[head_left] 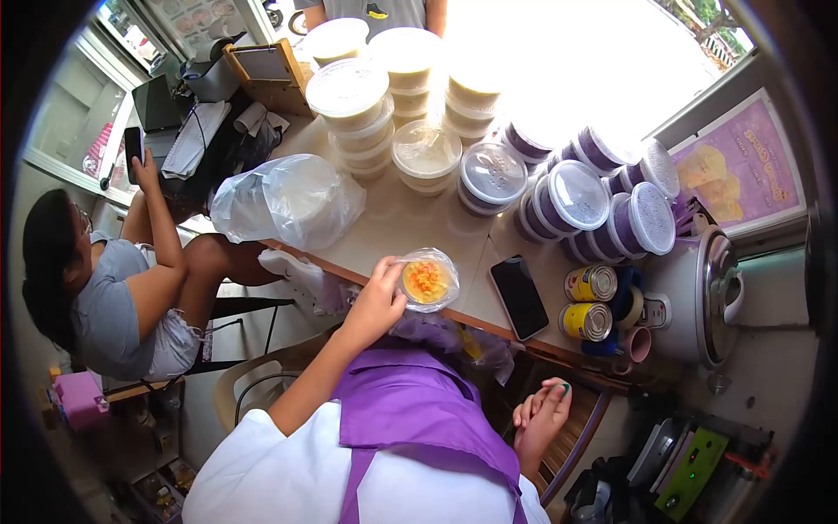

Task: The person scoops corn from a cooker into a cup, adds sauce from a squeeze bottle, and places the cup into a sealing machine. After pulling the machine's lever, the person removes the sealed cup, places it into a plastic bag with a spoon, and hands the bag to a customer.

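Observation:
Near the table's front edge, a small clear cup (pixel 427 280) holds yellow food with orange bits on top, with clear plastic around it. My left hand (pixel 384 293) grips the cup's plastic at its left side, fingers pinched together. To the right, my right hand (pixel 543 414) hangs beyond the table edge with its fingers curled in; whether something small is in it is hidden. A black phone (pixel 519 297) lies on the table right of the cup. Left of the cup sits a white plastic bag (pixel 288 203) with round shapes inside.
Stacked white tubs (pixel 353 100) and purple tubs (pixel 578 196) stand along the back. Two cans (pixel 587 321), a pink mug (pixel 637 344) and a large cooker (pixel 690 293) are at right. A seated person (pixel 131 288) holds a phone at left; another person stands across the table.

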Demonstrator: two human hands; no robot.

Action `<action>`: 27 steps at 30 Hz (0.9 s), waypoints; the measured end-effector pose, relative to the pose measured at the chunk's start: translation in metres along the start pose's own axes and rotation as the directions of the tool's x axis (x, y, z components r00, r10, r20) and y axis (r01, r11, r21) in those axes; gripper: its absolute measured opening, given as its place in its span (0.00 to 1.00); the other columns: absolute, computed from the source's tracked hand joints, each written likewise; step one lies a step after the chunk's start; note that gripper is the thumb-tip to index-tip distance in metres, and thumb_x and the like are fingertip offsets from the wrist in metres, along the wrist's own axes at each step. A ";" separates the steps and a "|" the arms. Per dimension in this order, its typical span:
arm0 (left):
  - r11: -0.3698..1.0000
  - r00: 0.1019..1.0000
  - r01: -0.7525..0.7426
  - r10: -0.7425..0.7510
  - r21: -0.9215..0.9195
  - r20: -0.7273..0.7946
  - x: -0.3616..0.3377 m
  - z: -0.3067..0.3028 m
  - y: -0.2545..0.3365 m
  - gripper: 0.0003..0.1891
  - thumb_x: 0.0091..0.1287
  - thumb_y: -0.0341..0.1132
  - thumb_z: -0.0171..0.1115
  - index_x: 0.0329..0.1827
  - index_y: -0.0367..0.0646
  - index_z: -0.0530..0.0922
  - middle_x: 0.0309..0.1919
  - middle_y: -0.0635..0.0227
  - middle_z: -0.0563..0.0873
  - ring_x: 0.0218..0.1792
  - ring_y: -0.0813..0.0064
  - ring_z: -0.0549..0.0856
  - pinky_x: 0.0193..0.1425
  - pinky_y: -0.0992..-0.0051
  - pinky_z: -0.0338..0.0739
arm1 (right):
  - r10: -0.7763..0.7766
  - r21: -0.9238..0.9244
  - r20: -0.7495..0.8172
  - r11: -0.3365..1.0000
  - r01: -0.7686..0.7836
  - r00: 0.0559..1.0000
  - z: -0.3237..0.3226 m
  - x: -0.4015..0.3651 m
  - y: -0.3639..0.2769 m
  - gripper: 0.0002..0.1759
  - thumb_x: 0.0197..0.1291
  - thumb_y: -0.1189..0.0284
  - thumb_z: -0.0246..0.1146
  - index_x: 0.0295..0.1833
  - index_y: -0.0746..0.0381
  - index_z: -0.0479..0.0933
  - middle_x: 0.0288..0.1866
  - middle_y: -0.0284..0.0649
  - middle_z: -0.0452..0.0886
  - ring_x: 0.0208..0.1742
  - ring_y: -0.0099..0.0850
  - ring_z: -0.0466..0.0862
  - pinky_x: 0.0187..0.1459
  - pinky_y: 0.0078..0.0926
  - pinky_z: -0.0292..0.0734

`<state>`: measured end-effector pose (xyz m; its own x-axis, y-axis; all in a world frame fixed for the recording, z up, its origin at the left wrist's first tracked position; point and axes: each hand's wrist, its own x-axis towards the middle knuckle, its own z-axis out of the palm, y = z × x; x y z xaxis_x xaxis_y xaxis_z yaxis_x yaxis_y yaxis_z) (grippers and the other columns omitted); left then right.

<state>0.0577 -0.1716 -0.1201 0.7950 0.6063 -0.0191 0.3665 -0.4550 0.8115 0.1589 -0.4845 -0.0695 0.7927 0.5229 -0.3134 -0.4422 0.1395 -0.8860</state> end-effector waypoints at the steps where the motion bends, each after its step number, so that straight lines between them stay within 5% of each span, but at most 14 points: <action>1: 0.998 1.000 0.014 -0.013 -0.056 0.009 0.002 -0.002 0.001 0.26 0.59 0.23 0.55 0.63 0.30 0.71 0.63 0.46 0.71 0.57 0.47 0.79 0.63 0.63 0.74 | 0.014 -0.365 0.059 0.931 0.009 0.998 0.033 0.020 -0.009 0.13 0.76 0.66 0.51 0.56 0.63 0.71 0.35 0.41 0.75 0.37 0.33 0.79 0.46 0.32 0.79; 2: 0.994 0.999 0.031 -0.028 -0.108 0.023 0.003 -0.006 0.001 0.26 0.59 0.23 0.56 0.63 0.30 0.71 0.62 0.47 0.71 0.57 0.47 0.79 0.63 0.64 0.74 | 0.028 -0.676 0.118 0.735 0.060 0.993 0.066 0.039 -0.019 0.14 0.73 0.69 0.54 0.58 0.64 0.73 0.33 0.41 0.74 0.36 0.33 0.77 0.43 0.31 0.79; 3: 0.987 0.998 0.050 -0.044 -0.156 0.042 0.002 -0.010 0.000 0.26 0.58 0.24 0.56 0.63 0.30 0.71 0.62 0.47 0.72 0.56 0.48 0.79 0.63 0.64 0.74 | -0.083 -0.812 0.421 0.408 0.417 0.903 0.091 0.056 -0.015 0.17 0.69 0.73 0.57 0.61 0.65 0.74 0.34 0.42 0.75 0.37 0.35 0.77 0.41 0.31 0.79; 5: 0.985 0.999 0.008 0.001 -0.175 0.052 0.004 -0.009 -0.017 0.26 0.59 0.25 0.57 0.64 0.31 0.72 0.60 0.52 0.73 0.49 0.60 0.81 0.53 0.70 0.76 | -0.111 -0.689 0.724 -0.128 0.713 0.680 0.135 0.085 -0.008 0.28 0.60 0.79 0.62 0.67 0.68 0.70 0.42 0.43 0.78 0.46 0.36 0.79 0.41 0.30 0.80; 9: 0.975 0.999 -0.044 0.048 -0.218 0.015 0.000 -0.013 -0.020 0.26 0.60 0.27 0.59 0.64 0.31 0.73 0.59 0.56 0.75 0.44 0.68 0.81 0.46 0.74 0.77 | 0.181 -0.556 0.736 -0.388 0.735 0.652 0.198 0.115 0.001 0.20 0.51 0.79 0.64 0.52 0.68 0.80 0.41 0.45 0.83 0.44 0.41 0.84 0.40 0.32 0.82; 11: 0.983 1.000 -0.018 0.015 -0.183 -0.020 -0.003 -0.012 -0.013 0.25 0.60 0.26 0.59 0.63 0.31 0.73 0.60 0.53 0.75 0.51 0.60 0.81 0.53 0.70 0.77 | 0.339 -0.452 0.691 -0.486 0.748 0.638 0.217 0.125 0.000 0.13 0.50 0.79 0.64 0.43 0.65 0.84 0.39 0.46 0.86 0.42 0.40 0.86 0.39 0.33 0.84; 12: 0.986 0.996 -0.052 0.041 -0.158 -0.074 -0.005 -0.009 -0.014 0.25 0.60 0.26 0.59 0.63 0.31 0.73 0.60 0.52 0.75 0.54 0.58 0.81 0.56 0.68 0.77 | 0.372 -0.469 0.681 -0.442 0.765 0.631 0.218 0.130 0.001 0.06 0.50 0.78 0.64 0.34 0.61 0.85 0.35 0.44 0.87 0.38 0.38 0.88 0.36 0.34 0.84; 15: 0.967 0.994 -0.068 0.046 -0.247 -0.096 -0.005 -0.011 -0.008 0.25 0.60 0.25 0.59 0.63 0.31 0.72 0.61 0.49 0.75 0.62 0.50 0.77 0.65 0.64 0.73 | 0.485 -0.506 0.624 -0.346 0.790 0.612 0.226 0.142 0.001 0.05 0.51 0.77 0.64 0.33 0.64 0.85 0.37 0.50 0.86 0.39 0.42 0.89 0.39 0.38 0.83; 18: 0.949 0.990 -0.075 0.034 -0.306 -0.136 -0.004 -0.011 -0.008 0.25 0.60 0.24 0.59 0.63 0.31 0.72 0.61 0.50 0.75 0.62 0.51 0.77 0.65 0.64 0.72 | 0.464 -0.605 0.676 -0.094 0.791 0.572 0.231 0.173 0.018 0.11 0.53 0.76 0.61 0.42 0.69 0.80 0.36 0.56 0.85 0.39 0.49 0.87 0.42 0.42 0.81; 22: 0.938 0.981 -0.069 0.002 -0.338 -0.195 -0.002 -0.014 -0.015 0.25 0.59 0.23 0.58 0.62 0.33 0.73 0.61 0.53 0.75 0.62 0.53 0.77 0.65 0.64 0.72 | 0.532 -0.850 0.504 0.167 0.499 0.681 0.237 0.175 0.006 0.21 0.58 0.72 0.59 0.55 0.66 0.64 0.33 0.60 0.83 0.37 0.52 0.86 0.41 0.45 0.78; 25: 0.915 0.991 -0.025 -0.031 -0.403 -0.132 -0.003 -0.019 -0.014 0.25 0.59 0.23 0.59 0.63 0.34 0.72 0.59 0.54 0.76 0.62 0.54 0.77 0.64 0.65 0.73 | 0.407 -0.827 0.547 0.399 0.396 0.732 0.228 0.176 0.019 0.15 0.64 0.72 0.56 0.53 0.66 0.63 0.29 0.48 0.84 0.25 0.30 0.83 0.30 0.29 0.76; 27: 0.895 0.991 -0.003 -0.058 -0.447 -0.122 -0.003 -0.019 -0.010 0.23 0.60 0.24 0.60 0.61 0.34 0.73 0.59 0.53 0.76 0.61 0.53 0.78 0.62 0.64 0.74 | 0.230 -0.827 0.552 0.279 0.489 0.802 0.237 0.162 0.024 0.16 0.70 0.61 0.56 0.46 0.65 0.68 0.25 0.47 0.83 0.24 0.39 0.84 0.30 0.33 0.76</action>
<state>0.0421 -0.1565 -0.1169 0.7073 0.7069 0.0053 0.1097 -0.1171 0.9870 0.1773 -0.1972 -0.0606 0.3023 0.9151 -0.2667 0.6110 -0.4008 -0.6827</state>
